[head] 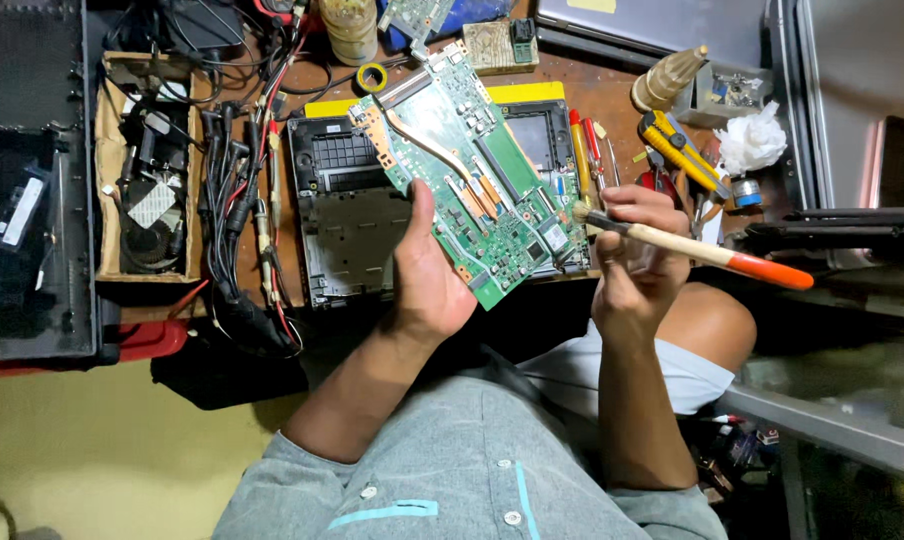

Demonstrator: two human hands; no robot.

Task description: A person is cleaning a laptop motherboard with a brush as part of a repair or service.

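**One board, one brush, two hands**

Left hand point(427, 275) pinches one green circuit board point(467, 165) at frame centre, over one black laptop shell point(347, 215). Right hand point(637, 255) clasps one orange-tipped brush point(692, 247); its bristles touch the board's right edge. Cable tangle at left uncountable.

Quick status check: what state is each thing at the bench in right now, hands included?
Circuit board: held up, tilted, component side showing.
Left hand: gripping the board's lower edge.
Brush: bristles at the board's right edge.
Right hand: closed around the brush handle.
Laptop base: opened, flat on the bench.
Tape roll: lying flat.
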